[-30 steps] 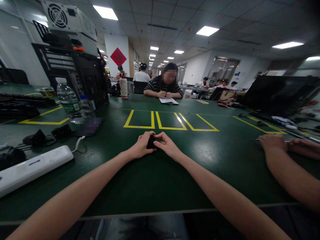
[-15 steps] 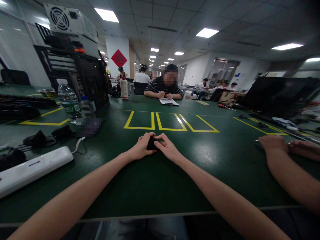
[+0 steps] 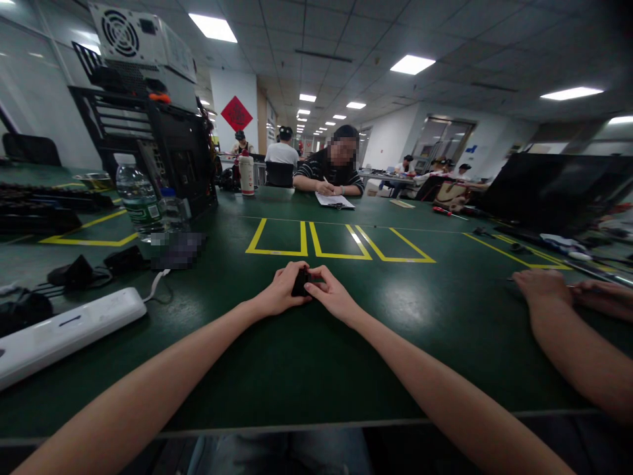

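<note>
A small black block-like object [image 3: 299,284] stands on the green table [image 3: 306,369] between my two hands; its exact kind is too dark to make out. My left hand [image 3: 283,288] grips it from the left, fingers over the far side and thumb at the near side. From the right, my right hand [image 3: 332,293] curls against it, with thumb and forefinger at its edge. Both hands partly cover the object. Just beyond them, yellow tape outlines [image 3: 341,256] mark the tabletop.
At left lie a white power strip [image 3: 74,333], black adapters [image 3: 74,274], water bottles [image 3: 136,201] and a stacked computer case [image 3: 182,152]. A co-worker's hand [image 3: 541,287] rests at right near a dark monitor [image 3: 558,191]. Across the table, a person [image 3: 331,175] writes on a clipboard [image 3: 335,200].
My hands stay nearly in place around the black object. The person across the table has shifted to the right and now holds a pen to the paper.
</note>
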Demonstrator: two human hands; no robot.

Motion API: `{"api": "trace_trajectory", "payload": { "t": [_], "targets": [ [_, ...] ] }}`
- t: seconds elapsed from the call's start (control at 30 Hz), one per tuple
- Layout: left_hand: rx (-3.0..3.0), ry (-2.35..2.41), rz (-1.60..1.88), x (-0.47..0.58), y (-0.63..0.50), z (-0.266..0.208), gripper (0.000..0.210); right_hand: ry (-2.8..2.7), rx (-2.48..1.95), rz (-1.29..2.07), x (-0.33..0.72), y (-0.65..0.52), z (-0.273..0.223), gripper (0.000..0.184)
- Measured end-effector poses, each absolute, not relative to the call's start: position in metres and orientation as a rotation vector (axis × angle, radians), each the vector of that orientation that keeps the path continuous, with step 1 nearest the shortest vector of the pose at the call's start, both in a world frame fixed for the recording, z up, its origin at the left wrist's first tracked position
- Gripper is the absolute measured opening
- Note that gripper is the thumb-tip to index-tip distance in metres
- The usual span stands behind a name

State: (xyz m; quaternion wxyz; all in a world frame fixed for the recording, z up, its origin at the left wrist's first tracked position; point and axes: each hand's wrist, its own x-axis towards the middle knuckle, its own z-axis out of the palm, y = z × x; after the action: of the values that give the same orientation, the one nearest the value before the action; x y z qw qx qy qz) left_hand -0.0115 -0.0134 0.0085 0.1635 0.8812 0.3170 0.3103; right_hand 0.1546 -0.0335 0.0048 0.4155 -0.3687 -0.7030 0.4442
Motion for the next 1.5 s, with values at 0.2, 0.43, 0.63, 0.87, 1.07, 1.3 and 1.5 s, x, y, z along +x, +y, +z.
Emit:
{"api": "trace_trajectory", "payload": {
  "t": [0.2,0.43,0.63,0.87,1.07,1.3,1.5],
  "targets": [
    [2.514,0.916,0.911,-0.0105,-0.0116,0.0063,0.058,-1.750,-0.900,1.048,0.1548,-0.0327,0.0052,0.017],
    [2.523,0.925,0.916,-0.0097,-0.0094,0.0038,0.060,-1.706,-0.942,1.134,0.1570,-0.0291,0.0063,0.026],
    [2.536,0.921,0.909,-0.0104,-0.0097,0.0041,0.058,-1.698,-0.806,1.255,0.1587,-0.0324,0.0058,0.027],
    [2.529,0.932,0.896,-0.0102,-0.0103,0.0054,0.059,-1.714,-0.907,1.134,0.1577,-0.0334,0.0081,0.021],
    [2.496,0.930,0.882,-0.0104,-0.0138,0.0095,0.057,-1.728,-0.954,1.194,0.1589,-0.0366,0.0129,0.026],
    [2.499,0.919,0.890,-0.0111,-0.0111,0.0072,0.058,-1.672,-0.860,1.213,0.1574,-0.0361,0.0097,0.020],
    [2.506,0.932,0.910,-0.0102,-0.0089,0.0039,0.060,-1.680,-0.907,1.166,0.1571,-0.0303,0.0056,0.026]
  ]
}}
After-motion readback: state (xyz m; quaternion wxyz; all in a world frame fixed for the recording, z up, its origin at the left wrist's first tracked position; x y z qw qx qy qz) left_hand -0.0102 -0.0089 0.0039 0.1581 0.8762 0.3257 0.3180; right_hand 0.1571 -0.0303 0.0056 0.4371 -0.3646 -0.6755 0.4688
